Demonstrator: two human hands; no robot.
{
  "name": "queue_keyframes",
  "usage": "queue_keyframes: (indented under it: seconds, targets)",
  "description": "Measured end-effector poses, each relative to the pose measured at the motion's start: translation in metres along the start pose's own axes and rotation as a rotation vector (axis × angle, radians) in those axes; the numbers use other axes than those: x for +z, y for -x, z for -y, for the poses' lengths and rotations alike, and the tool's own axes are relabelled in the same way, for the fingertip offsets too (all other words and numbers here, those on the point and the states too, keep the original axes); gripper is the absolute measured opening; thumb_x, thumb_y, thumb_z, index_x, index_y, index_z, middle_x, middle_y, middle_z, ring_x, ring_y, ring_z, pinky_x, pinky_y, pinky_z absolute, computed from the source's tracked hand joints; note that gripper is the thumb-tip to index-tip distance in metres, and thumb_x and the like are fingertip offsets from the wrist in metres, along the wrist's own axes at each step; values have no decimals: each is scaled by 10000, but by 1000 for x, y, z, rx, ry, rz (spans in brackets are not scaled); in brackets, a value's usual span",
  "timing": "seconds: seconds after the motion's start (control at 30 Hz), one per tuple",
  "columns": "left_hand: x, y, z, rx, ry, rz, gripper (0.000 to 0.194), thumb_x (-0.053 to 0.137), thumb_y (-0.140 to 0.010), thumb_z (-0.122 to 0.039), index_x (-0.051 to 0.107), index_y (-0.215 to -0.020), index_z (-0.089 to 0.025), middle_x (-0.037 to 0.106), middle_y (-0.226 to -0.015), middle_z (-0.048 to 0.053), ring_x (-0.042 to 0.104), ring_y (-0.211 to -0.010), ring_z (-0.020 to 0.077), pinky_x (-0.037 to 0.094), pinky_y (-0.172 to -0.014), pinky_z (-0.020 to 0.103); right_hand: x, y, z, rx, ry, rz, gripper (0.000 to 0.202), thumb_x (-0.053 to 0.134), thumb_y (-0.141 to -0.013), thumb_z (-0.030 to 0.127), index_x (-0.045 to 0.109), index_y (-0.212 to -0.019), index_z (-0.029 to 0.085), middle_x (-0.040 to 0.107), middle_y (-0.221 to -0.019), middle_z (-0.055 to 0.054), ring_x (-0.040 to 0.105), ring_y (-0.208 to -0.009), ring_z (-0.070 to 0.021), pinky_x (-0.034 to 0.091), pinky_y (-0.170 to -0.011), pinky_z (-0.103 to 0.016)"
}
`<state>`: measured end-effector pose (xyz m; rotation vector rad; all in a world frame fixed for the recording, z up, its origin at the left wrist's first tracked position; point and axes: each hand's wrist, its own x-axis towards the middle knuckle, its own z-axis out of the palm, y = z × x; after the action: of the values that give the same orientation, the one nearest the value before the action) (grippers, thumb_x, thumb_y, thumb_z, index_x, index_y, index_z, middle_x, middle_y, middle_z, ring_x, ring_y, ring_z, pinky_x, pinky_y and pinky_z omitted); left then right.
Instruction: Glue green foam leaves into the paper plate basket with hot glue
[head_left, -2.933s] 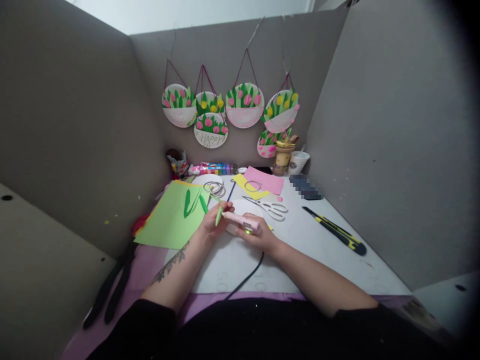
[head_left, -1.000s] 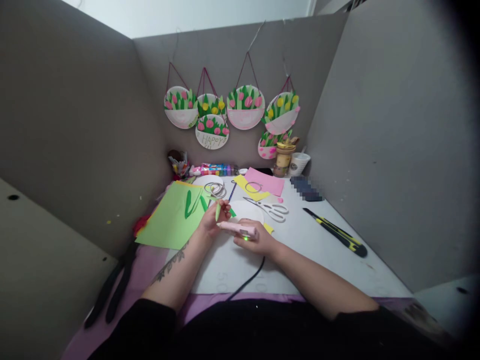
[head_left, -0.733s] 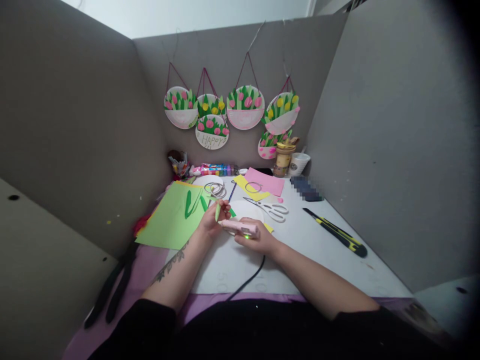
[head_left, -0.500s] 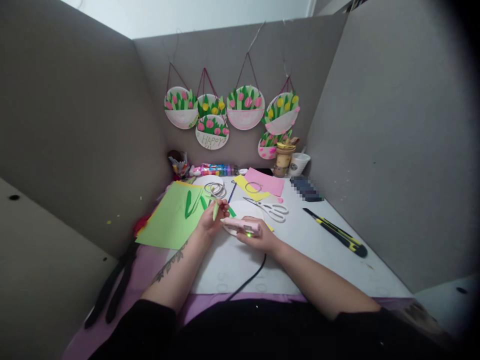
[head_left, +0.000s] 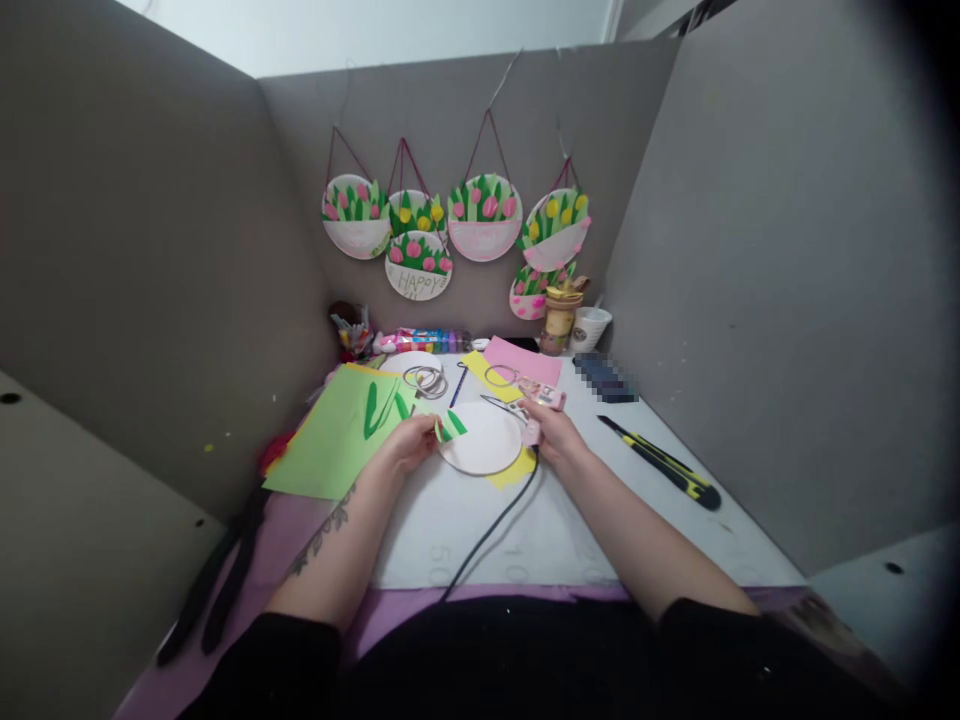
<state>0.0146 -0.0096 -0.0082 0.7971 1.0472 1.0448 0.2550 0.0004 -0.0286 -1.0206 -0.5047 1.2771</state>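
Note:
At the left rim of a white paper plate (head_left: 484, 450), my left hand (head_left: 412, 441) is closed with its fingers around a light green paper leaf (head_left: 441, 430). Dark green paper leaves (head_left: 454, 426) lie beside it on the plate; my fingers partly cover that edge. In my right hand (head_left: 556, 434) is a pink glue gun (head_left: 543, 393), just right of the plate, its dark cord (head_left: 491, 527) running toward me. White-handled scissors (head_left: 499, 403) lie behind the plate, largely hidden by the glue gun and my right hand.
Green paper sheets (head_left: 330, 440) lie on the left, pink paper (head_left: 525, 360) at the back. A yellow-and-black utility knife (head_left: 660, 462) and a blurred dark object (head_left: 604, 377) are on the right. Grey panels enclose the table; decorated plates (head_left: 486, 220) hang on the back panel.
The light green leaf has come down to the plate's left edge in my left hand. My right hand has carried the glue gun right, away from the leaf, turning it.

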Motion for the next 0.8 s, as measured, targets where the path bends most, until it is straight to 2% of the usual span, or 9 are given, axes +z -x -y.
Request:
queue_keyframes:
  seconds: [0.13,0.3,0.6,0.8]
  targets:
    - [2,0,6,-95,-77,13,79,606,-721,-97,587,-650,-127,573,-593,17,534,-532,97,443,-515,212,1,3,-10,-11,25,98,300,836,-556,230,695,-813,167,750,-788,-53,708,-771,-210,580,-660,-273]
    - [-2,-3,8,-84,-124,17,78,596,-715,-91,582,-647,-126,582,-611,26,538,-538,96,458,-516,207,-2,2,-17,-4,90,66,356,868,-502,245,704,-806,157,751,-768,-56,696,-675,-207,579,-611,-293]
    - [-6,-6,11,-85,-69,40,65,669,-704,-139,604,-706,-137,623,-642,34,574,-549,113,479,-545,225,-2,3,-12,-15,63,42,310,852,-519,183,698,-784,142,743,-709,-59,700,-638,-211,592,-622,-317]
    - [-9,-10,12,-112,-25,24,108,693,-709,-168,614,-779,-143,669,-718,54,604,-580,126,495,-557,233,-2,5,-10,-39,61,105,261,843,-560,190,689,-766,149,725,-645,-48,717,-680,-235,607,-669,-347]
